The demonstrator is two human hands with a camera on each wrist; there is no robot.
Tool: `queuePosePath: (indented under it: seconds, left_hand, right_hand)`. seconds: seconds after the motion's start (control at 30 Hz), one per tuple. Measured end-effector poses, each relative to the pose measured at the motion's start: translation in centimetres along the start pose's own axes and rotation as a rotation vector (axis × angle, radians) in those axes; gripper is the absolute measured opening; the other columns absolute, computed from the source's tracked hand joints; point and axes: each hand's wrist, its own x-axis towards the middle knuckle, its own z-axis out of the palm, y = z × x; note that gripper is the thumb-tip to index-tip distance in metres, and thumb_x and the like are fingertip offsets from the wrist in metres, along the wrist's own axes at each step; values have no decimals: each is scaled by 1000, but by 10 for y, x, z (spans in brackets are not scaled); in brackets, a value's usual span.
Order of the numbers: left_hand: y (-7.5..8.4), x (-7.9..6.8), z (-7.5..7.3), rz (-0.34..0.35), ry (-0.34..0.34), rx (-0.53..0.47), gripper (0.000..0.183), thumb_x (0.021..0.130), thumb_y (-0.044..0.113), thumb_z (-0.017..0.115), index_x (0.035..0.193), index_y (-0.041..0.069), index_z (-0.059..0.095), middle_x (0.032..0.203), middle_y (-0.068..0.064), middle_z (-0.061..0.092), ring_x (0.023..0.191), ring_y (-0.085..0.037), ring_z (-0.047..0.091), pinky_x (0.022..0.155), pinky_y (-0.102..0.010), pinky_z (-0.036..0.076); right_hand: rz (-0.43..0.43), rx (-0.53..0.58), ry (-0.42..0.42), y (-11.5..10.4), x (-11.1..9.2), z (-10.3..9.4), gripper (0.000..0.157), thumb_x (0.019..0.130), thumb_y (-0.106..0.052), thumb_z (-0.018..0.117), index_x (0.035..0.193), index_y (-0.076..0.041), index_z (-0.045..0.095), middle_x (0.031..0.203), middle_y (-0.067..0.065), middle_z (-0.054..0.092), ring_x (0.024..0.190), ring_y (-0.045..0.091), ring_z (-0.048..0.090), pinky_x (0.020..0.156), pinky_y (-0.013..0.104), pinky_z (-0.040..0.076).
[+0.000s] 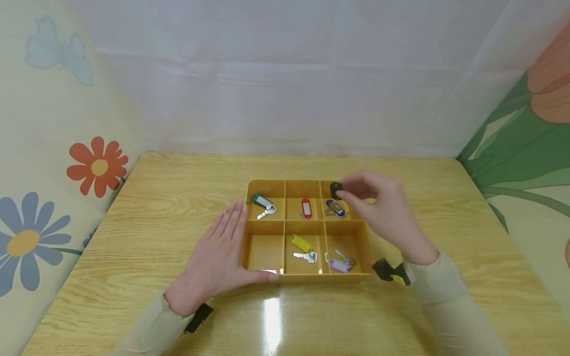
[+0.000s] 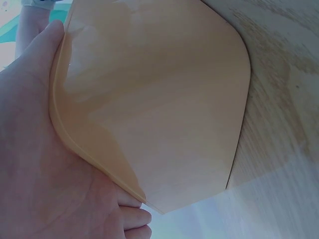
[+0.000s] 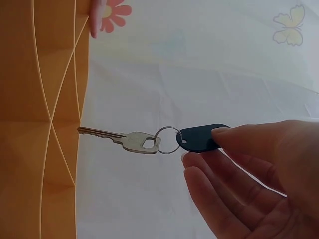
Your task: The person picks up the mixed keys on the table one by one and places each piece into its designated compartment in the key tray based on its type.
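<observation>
My right hand pinches a black key tag between thumb and fingers, over the back right compartment of an orange divided tray. From the tag, a metal ring carries a silver key that hangs down toward the tray. Below, a blue-tagged key lies in that compartment. My left hand rests against the tray's front left corner, fingers straight along the left side and thumb along the front rim. In the left wrist view, the palm lies by the tray's wall.
Other compartments hold keys with a green tag, a red tag, a yellow tag and a lilac tag. The tray stands on a wooden table, with a white sheet behind and flower-printed panels at the sides.
</observation>
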Motion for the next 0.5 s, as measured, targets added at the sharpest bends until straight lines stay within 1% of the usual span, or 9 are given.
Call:
queuePosePath:
  seconds: [0.23,0.5]
  left_hand:
    - [0,0,0,-2,-3,-4,144,67,103,36,160,0,-5,167,-17,-7,153,-28,-7,124,-44,6]
    - [-1,0,1,-2,2,-4,145,67,103,36,160,0,-5,167,-17,-7,153,-28,-7,124,-44,6]
  right_hand:
    - [-7,20,-6,0,0,4,21,87,-2,81,106,-6,74,98,-1,75,81,11,70,70,25,60]
    - [16,35,-27,-4,2,10,19,87,-2,81,104,-7,75,97,-1,75,79,10,69,68,26,60]
